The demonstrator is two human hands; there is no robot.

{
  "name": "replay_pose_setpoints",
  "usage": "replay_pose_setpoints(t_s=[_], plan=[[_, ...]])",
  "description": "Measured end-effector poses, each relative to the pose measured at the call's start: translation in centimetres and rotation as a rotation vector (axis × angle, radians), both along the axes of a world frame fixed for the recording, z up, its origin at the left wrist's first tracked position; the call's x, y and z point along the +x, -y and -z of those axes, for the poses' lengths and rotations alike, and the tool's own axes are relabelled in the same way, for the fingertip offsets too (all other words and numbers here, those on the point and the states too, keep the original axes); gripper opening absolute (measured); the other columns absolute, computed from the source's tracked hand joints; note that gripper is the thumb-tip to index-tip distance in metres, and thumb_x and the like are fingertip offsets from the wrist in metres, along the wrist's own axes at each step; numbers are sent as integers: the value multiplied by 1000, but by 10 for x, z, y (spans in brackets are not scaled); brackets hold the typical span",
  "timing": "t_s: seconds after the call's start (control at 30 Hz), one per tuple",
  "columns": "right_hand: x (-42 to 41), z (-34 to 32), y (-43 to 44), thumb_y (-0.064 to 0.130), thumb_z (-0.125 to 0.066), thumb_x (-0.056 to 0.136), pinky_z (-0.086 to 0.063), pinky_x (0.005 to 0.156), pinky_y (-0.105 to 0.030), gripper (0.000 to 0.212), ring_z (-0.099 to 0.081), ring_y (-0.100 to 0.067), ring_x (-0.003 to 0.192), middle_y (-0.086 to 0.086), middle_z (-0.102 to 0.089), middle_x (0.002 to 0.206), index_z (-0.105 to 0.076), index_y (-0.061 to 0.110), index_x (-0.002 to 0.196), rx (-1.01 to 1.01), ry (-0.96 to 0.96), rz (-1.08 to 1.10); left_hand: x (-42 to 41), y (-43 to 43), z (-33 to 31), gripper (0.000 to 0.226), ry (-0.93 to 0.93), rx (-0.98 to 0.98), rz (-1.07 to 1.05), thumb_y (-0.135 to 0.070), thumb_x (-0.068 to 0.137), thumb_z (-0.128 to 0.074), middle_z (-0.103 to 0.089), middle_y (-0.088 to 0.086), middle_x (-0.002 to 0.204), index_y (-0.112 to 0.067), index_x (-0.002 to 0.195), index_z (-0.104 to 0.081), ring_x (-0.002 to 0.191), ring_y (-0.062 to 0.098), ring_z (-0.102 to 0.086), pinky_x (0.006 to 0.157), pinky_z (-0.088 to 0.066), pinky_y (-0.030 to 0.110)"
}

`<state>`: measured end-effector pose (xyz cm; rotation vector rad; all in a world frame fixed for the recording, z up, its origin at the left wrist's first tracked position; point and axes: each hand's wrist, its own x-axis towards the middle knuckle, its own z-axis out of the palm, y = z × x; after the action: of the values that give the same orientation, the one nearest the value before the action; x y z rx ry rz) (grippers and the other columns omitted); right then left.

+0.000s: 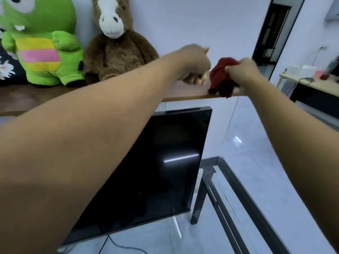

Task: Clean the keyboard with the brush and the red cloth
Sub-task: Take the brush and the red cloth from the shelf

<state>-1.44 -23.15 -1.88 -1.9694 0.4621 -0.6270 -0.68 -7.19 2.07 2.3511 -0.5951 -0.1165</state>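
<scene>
Both my arms reach up to the right end of a wooden shelf (185, 92). My right hand (242, 72) grips the red cloth (220, 77), which is bunched and hangs down over the shelf's front edge. My left hand (194, 63) is curled round a pale yellowish object, seemingly the brush (205, 76); only small blurred bits of it show above and below my fist. The keyboard is out of view.
A dark monitor (165, 162) stands below the shelf on a glass-topped table with a metal frame (236, 182). A green plush (42, 44) and a brown horse plush (115, 48) sit on the shelf at left. A desk (311, 85) stands far right.
</scene>
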Motion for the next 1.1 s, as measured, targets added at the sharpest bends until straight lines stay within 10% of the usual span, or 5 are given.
replay_pose_setpoints(t_s=[0.17,0.33,0.47,0.67,1.1], plan=[[-77,5,23,10,-54,93,-48,48,-15,11,-62,4,54,3,-60,79,-58,15,102,-30,156,18,-73,0,4,32,-100,-234,189,-12,97,-46,-61,12,58,-2,69,-57,44,15,-55,42,-43,20],[-159,78,14,28,-54,94,-49,64,-31,10,-60,-15,71,0,-62,82,-57,19,92,81,154,71,-158,-22,99,35,-257,-98,285,-34,97,-51,-66,14,62,-5,79,-58,38,17,-52,39,-37,17],[-228,174,-8,26,-51,98,-42,48,-12,13,-53,-8,64,6,-58,76,-57,15,103,71,6,169,-232,-46,217,38,-558,85,295,-38,96,-49,-64,9,60,-11,71,-54,42,16,-51,45,-40,22],[-305,305,-64,23,-57,93,-51,70,-36,7,-63,-20,75,-2,-70,89,-62,28,96,100,-300,35,-284,-90,349,33,-950,121,63,-23,99,-46,-64,9,57,5,88,-59,45,17,-59,50,-57,29],[-372,403,-76,17,-58,94,-48,79,-31,26,-59,-24,95,-6,-65,107,-56,12,120,-1,-668,84,-313,-97,425,45,-999,241,-100,-16,100,-44,-63,10,51,1,59,-55,44,20,-59,63,-60,30]])
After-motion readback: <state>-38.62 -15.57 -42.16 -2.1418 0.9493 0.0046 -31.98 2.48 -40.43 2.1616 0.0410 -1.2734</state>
